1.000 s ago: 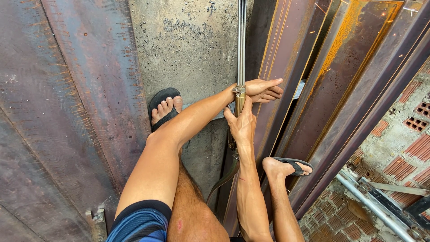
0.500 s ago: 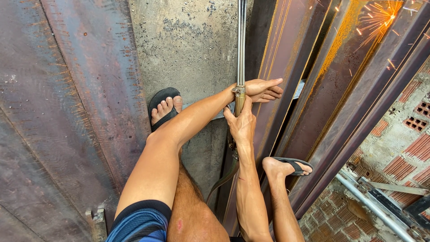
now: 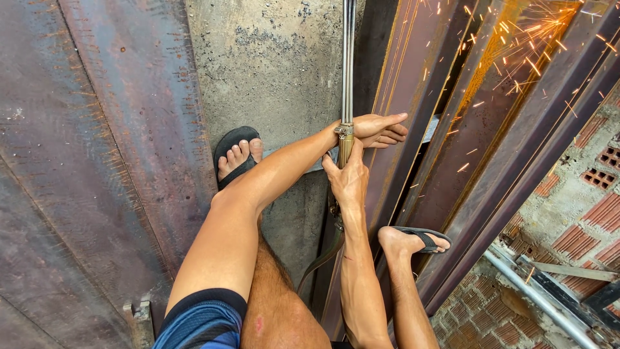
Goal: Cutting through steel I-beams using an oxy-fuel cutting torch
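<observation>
Gripping the brass handle of a long torch (image 3: 347,77) that runs up over the concrete floor (image 3: 271,71), the right hand (image 3: 349,181) wraps shut while the left hand (image 3: 378,128) rests half-open beside rusty beams (image 3: 439,116) amid sparks (image 3: 523,39).

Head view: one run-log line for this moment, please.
right hand grips cutting torch | left hand braces torch on steel beam | sparks upper right
</observation>
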